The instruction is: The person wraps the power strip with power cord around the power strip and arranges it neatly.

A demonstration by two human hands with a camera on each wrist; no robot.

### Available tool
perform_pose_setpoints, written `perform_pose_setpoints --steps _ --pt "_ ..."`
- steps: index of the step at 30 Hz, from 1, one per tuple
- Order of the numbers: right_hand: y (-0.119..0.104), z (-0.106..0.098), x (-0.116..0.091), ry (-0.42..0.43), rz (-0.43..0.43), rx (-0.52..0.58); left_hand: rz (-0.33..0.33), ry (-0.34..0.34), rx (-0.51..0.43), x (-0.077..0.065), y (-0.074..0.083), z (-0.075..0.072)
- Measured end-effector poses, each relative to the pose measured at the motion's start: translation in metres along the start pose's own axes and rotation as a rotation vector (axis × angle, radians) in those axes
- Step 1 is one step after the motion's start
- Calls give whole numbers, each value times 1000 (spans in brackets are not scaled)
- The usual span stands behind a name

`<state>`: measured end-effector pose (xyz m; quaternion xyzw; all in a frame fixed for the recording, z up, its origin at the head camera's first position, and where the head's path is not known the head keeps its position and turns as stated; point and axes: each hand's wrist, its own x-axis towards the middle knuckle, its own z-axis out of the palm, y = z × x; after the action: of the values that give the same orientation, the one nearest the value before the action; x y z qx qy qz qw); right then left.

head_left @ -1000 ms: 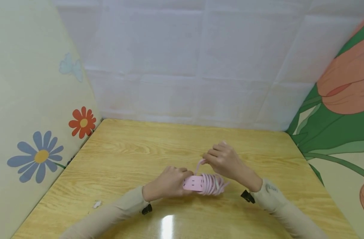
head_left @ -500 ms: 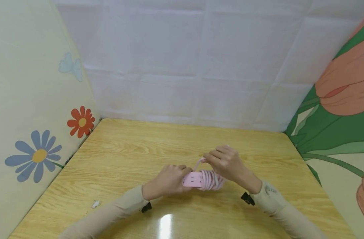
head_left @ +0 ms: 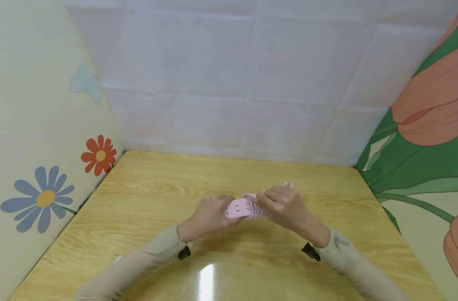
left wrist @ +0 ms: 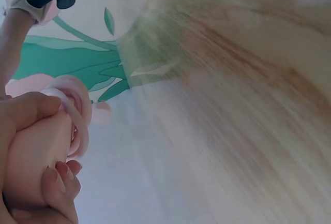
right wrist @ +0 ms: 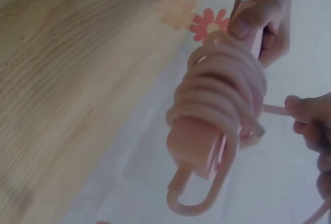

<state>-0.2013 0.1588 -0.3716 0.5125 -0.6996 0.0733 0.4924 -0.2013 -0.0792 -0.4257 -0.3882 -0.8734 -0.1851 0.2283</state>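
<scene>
In the head view my left hand (head_left: 208, 217) grips one end of a pink power strip (head_left: 237, 208), its slotted face turned up. Pink cord (right wrist: 220, 87) is wound in several loops around the strip's other end, with one loop hanging below that end in the right wrist view. My right hand (right wrist: 316, 125) pinches a stretch of the cord that runs off the coil to the side. From the head, the right hand covers much of the coil. Left thumb and fingers (left wrist: 61, 180) wrap the strip from both sides, close against the loops.
A wood-grain table (head_left: 169, 175) lies under both hands, with a small white scrap (head_left: 117, 259) near the left sleeve. White sheeting (head_left: 214, 83) stands at the back, and flower-printed panels (head_left: 44, 125) flank the sides.
My left hand has lifted the strip a little and tilted its coiled end away. The right hand stays near its place, now overlapping the loops in the head view.
</scene>
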Motion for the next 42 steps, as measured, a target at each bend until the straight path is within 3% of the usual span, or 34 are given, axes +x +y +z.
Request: perform_pose_setpoints --steps 7,15,22,28,36,42 --pt "-11 -5 4 -127 71 128 -48 67 -45 5 -9 -6" --pt "-19 -6 2 -158 161 311 -74 93 -113 4 -14 -9" --pt "-24 -10 -4 -249 313 652 -138 97 -220 2 -17 -11" --pt "-23 -11 -11 -348 470 883 -118 113 -255 1 -14 -13" --pt "-19 -10 -15 -307 544 1090 -124 118 -263 0 -8 -13" --pt "-19 -9 -20 -379 686 1336 -142 150 -337 1 -6 -15"
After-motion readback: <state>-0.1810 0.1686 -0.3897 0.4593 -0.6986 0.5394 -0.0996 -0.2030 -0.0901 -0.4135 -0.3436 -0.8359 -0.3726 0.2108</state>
